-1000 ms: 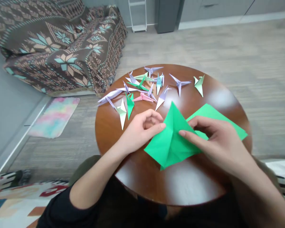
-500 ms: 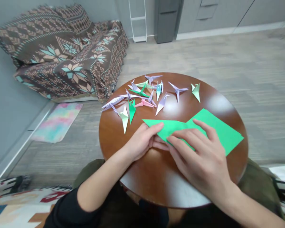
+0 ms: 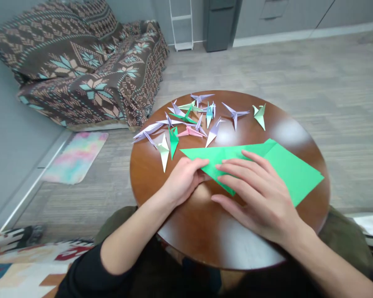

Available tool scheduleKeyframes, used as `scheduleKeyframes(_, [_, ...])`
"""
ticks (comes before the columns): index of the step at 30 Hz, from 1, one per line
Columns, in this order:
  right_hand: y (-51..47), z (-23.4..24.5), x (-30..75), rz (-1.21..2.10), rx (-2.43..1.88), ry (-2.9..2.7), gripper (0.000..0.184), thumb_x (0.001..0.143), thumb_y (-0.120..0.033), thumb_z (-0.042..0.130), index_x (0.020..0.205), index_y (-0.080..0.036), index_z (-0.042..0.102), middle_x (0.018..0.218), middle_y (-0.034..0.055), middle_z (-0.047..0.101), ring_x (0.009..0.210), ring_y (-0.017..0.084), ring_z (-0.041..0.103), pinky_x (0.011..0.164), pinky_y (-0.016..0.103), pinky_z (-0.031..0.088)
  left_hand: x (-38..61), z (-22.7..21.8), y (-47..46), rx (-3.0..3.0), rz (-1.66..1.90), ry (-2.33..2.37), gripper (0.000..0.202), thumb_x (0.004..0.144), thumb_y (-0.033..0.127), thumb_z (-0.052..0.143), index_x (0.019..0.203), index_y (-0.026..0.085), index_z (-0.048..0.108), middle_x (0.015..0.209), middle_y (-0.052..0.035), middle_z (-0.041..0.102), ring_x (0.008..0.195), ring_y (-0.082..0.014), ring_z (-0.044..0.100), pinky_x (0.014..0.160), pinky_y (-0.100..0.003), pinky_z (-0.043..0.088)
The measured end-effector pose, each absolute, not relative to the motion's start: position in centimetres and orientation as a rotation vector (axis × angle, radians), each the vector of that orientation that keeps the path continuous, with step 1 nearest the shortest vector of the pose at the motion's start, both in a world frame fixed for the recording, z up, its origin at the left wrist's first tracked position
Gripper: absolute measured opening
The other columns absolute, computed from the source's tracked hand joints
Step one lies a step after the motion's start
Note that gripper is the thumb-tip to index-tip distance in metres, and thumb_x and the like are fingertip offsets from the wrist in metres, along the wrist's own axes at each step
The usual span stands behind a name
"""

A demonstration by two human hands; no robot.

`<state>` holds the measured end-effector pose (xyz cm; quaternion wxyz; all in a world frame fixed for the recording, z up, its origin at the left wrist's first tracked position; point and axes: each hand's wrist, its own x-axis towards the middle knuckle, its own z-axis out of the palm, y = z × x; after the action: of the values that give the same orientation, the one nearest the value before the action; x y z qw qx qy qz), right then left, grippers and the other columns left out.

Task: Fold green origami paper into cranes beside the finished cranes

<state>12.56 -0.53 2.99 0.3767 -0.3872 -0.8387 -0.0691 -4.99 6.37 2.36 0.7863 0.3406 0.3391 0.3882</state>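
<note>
A folded sheet of green origami paper [image 3: 217, 154] lies over the middle of the round brown table, its pointed end to the left. My left hand [image 3: 186, 176] pinches its lower left edge, thumb on top and fingers underneath. Across the paper's middle, my right hand [image 3: 261, 190] rests with fingers stretched out and thumb apart. To the right, partly beneath that hand, more green paper [image 3: 298, 174] spreads in a square shape; whether it is a separate sheet is hidden by my fingers.
Several folded paper cranes, among them a pink one [image 3: 191, 131] and a pale green one [image 3: 163, 152], cluster at the table's [image 3: 199, 231] back left. Another light green crane [image 3: 260, 116] stands back right. Beyond are a covered sofa [image 3: 90, 78] and a pastel mat [image 3: 77, 157].
The green paper's left part has flattened down toward the table. My right hand's fingers have gone from pinching its lower edge to lying spread over it.
</note>
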Motion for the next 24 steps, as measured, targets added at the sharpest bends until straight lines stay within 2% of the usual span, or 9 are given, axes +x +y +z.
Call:
scheduleKeyframes(3, [-0.2,2.9,12.8,-0.171,-1.046,-2.176,0.019,0.096,-0.022,0.072,0.113,-0.014,0.069,0.121,0.0163,0.079,0.117,0.032,0.074,0.111,0.058,0.05,-5.3,2.3,6.8,0.691,0.847,0.79,0.012,0.078,0.02,0.075,0.085,0.011,0.074,0.081,-0.0057,0.077,0.073,-0.0164,0.07,0.076,-0.032,0.062])
scheduleKeyframes(5, [-0.2,2.6,12.8,-0.166,-1.049,-2.175,0.014,0.096,-0.015,0.069,0.11,-0.015,0.07,0.119,0.0147,0.08,0.113,0.03,0.076,0.108,0.052,0.055,-5.5,2.2,7.0,0.684,0.835,0.819,0.012,0.077,0.02,0.074,0.085,0.01,0.074,0.079,-0.0058,0.077,0.069,-0.0171,0.07,0.074,-0.034,0.063])
scheduleKeyframes(8, [-0.4,2.2,12.8,-0.21,-1.075,-2.143,0.014,0.097,-0.008,0.064,0.107,-0.015,0.071,0.112,0.0136,0.082,0.102,0.027,0.08,0.091,0.04,0.064,-5.6,2.1,7.1,0.692,0.813,0.835,0.011,0.078,0.02,0.072,0.084,0.011,0.073,0.078,-0.0075,0.077,0.07,-0.0198,0.072,0.076,-0.039,0.064])
scheduleKeyframes(10, [-0.7,2.1,12.6,-0.225,-1.083,-2.123,0.015,0.098,-0.006,0.062,0.106,-0.014,0.071,0.11,0.0139,0.083,0.096,0.025,0.081,0.083,0.035,0.065,-5.6,2.1,6.9,0.705,0.794,0.828,0.014,0.079,0.021,0.072,0.089,0.011,0.074,0.085,-0.0098,0.08,0.079,-0.0234,0.075,0.082,-0.041,0.063])
scheduleKeyframes(12, [-0.9,2.2,12.3,-0.189,-1.065,-2.092,0.014,0.098,-0.006,0.062,0.105,-0.014,0.071,0.106,0.0125,0.084,0.092,0.022,0.081,0.082,0.031,0.065,-5.6,2.3,6.6,0.724,0.781,0.787,0.025,0.08,0.023,0.074,0.102,0.012,0.076,0.103,-0.0121,0.081,0.098,-0.0281,0.076,0.091,-0.042,0.061])
scheduleKeyframes(15, [-1.0,2.5,12.0,-0.079,-1.095,-1.99,0.012,0.097,-0.007,0.065,0.102,-0.017,0.069,0.1,0.0087,0.084,0.086,0.018,0.081,0.079,0.024,0.063,-5.7,2.7,6.2,0.727,0.719,0.663,0.041,0.083,0.028,0.075,0.122,0.017,0.073,0.131,-0.0134,0.075,0.123,-0.0349,0.068,0.104,-0.046,0.055])
scheduleKeyframes(18, [-0.6,2.7,12.2,0.075,-1.177,-1.87,0.01,0.097,-0.011,0.067,0.097,-0.021,0.068,0.095,0.0056,0.083,0.084,0.018,0.079,0.074,0.026,0.062,-5.9,3.0,6.1,0.72,0.664,0.555,0.043,0.084,0.032,0.077,0.124,0.017,0.073,0.139,-0.0146,0.071,0.132,-0.0377,0.063,0.107,-0.048,0.053])
scheduleKeyframes(22, [0.1,2.7,12.9,0.154,-1.22,-1.734,0.012,0.093,-0.019,0.074,0.085,-0.022,0.065,0.101,0.008,0.08,0.095,0.024,0.077,0.088,0.039,0.059,-6.2,2.8,6.1,0.763,0.665,0.456,0.044,0.08,0.022,0.082,0.123,0.02,0.072,0.132,-0.012,0.075,0.125,-0.0338,0.069,0.103,-0.042,0.056])
scheduleKeyframes(24, [0.4,2.8,13.2,0.223,-1.255,-1.673,0.013,0.092,-0.021,0.074,0.082,-0.022,0.066,0.108,0.0093,0.078,0.1,0.025,0.076,0.091,0.041,0.058,-6.3,2.7,6.2,0.787,0.663,0.419,0.046,0.079,0.018,0.084,0.123,0.022,0.072,0.128,-0.0113,0.076,0.122,-0.0319,0.071,0.102,-0.041,0.057])
